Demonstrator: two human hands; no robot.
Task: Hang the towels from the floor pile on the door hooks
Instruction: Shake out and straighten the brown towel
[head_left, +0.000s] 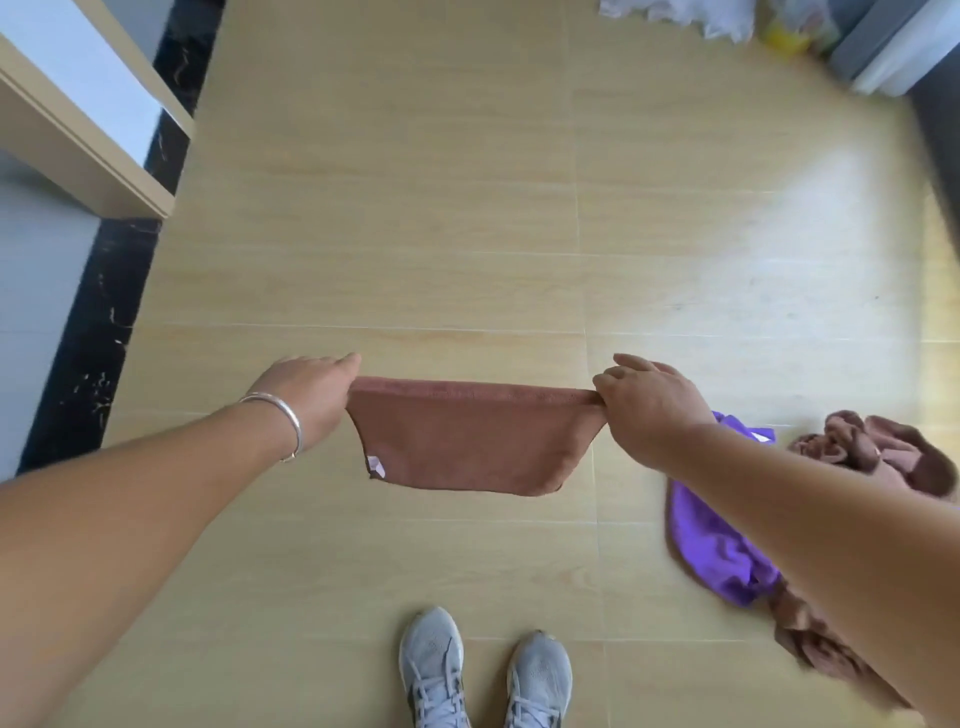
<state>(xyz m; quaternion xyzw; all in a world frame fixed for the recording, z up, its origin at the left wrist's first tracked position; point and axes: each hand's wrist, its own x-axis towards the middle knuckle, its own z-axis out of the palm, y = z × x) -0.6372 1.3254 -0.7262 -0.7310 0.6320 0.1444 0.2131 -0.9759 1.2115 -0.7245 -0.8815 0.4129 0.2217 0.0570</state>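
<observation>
A brown towel (467, 441) hangs stretched between my two hands above the wooden floor. My left hand (306, 395), with a silver bangle on the wrist, pinches its left top corner. My right hand (649, 400) pinches the right top corner. A small white label shows at the towel's lower left. On the floor to the right lies the pile: a purple towel (717, 551), a pinkish-brown towel (883, 452) behind it and another brown towel (821, 649) nearer me, partly hidden by my right arm. No door hooks are in view.
My grey sneakers (483, 670) stand at the bottom centre. A door frame (88, 150) and black marble threshold (98, 332) run along the left. White bags (675, 15) and a yellow object (784, 36) sit at the top right beside a grey-white edge (893, 52).
</observation>
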